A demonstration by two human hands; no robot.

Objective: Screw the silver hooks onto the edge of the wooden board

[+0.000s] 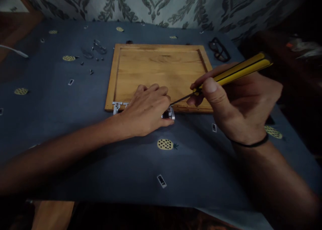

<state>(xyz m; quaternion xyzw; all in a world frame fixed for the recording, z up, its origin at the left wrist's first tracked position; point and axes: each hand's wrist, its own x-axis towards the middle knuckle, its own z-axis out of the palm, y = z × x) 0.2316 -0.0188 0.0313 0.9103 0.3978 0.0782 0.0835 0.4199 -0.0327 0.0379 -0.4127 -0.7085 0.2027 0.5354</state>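
Note:
A framed wooden panel (161, 69) lies flat on the cloth-covered table. Along its front edge is a silvery metal fitting (172, 113) with flat plates, its middle covered by my left hand (149, 109). That hand is closed over the fitting, fingers curled onto the panel and thumb along the near side. In my right hand (236, 99) is a screwdriver (238, 69) with a yellow and black handle. Its thin shaft slants down to the left, and the tip reaches the fitting beside my left fingers. Whether the tip sits in a screw cannot be seen.
Left of the panel lie several small screws (91, 71) and small shiny metal pieces (99, 47). Black-framed glasses (218, 50) rest at the back right. A white cable (15, 50) comes in at the left, and a patterned curtain (156, 5) hangs behind the table (100, 176).

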